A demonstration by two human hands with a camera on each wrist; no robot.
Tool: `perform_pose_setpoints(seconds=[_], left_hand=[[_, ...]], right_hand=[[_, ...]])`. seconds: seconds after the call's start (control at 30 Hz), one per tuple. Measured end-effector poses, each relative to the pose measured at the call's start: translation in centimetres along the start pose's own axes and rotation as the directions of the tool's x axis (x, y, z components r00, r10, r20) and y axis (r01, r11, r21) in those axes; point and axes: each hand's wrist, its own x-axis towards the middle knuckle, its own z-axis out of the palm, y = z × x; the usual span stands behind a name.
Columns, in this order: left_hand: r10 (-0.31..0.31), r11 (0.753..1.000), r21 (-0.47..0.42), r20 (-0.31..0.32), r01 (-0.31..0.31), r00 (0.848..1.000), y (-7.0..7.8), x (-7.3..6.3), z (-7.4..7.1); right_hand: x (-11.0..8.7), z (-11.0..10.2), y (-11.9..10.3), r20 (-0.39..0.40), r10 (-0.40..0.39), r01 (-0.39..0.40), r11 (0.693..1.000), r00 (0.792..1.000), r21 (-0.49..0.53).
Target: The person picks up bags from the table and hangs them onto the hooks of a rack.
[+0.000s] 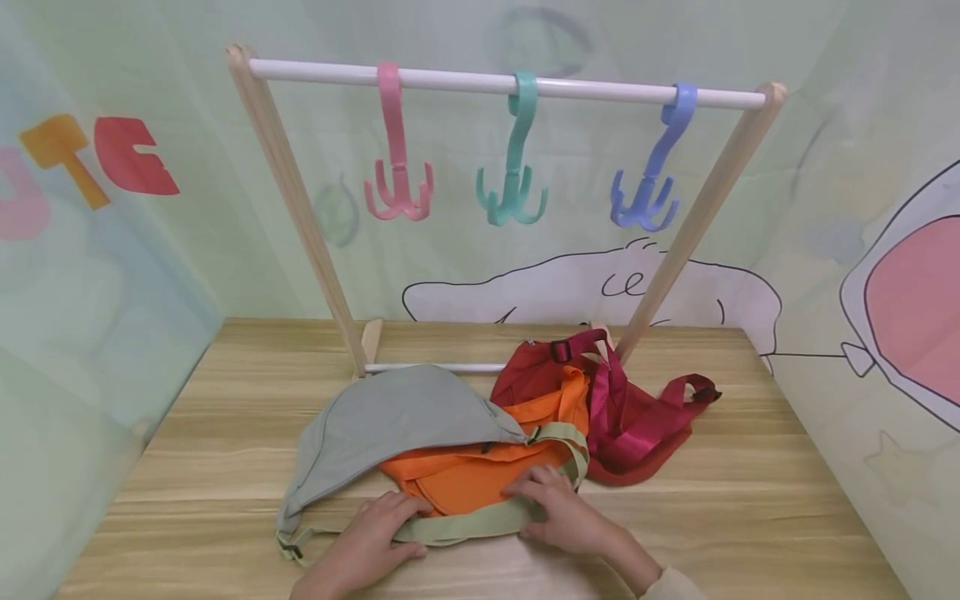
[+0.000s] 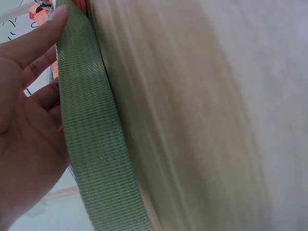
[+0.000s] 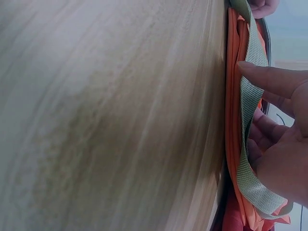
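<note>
A grey waist bag (image 1: 405, 412) lies on the wooden table, partly over an orange bag (image 1: 476, 483). Its pale green strap (image 1: 468, 527) loops round in front of both. My left hand (image 1: 367, 537) pinches this strap left of centre; in the left wrist view the thumb presses one face of the green webbing (image 2: 96, 120), with the fingers behind it. Farther right, my right hand (image 1: 566, 517) has the strap between thumb and fingers, close against the orange fabric (image 3: 233, 106). A dark red bag (image 1: 645, 454) with a magenta strap lies behind and to the right, partly under the orange one.
A wooden rack (image 1: 288, 179) stands at the back of the table. From its white top bar (image 1: 457, 81) hang a pink hook (image 1: 399, 196), a green hook (image 1: 513, 196) and a blue hook (image 1: 647, 200). Printed curtains (image 1: 817, 250) surround the table.
</note>
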Motion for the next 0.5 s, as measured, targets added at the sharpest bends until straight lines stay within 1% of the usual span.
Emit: perform_pose_setpoints(seconds=[0.27,0.5], left_hand=[[-0.002,1.000,-0.022,-0.003,0.002,1.000,0.02,-0.02,0.06],[0.027,0.998,-0.056,-0.030,-0.029,0.999,-0.16,-0.07,0.22]], right_hand=[[-0.05,-0.08,-0.22,0.000,0.014,-0.014,1.000,1.000,0.010],[-0.13,-0.07,-0.21,-0.018,0.008,-0.008,1.000,1.000,0.012]])
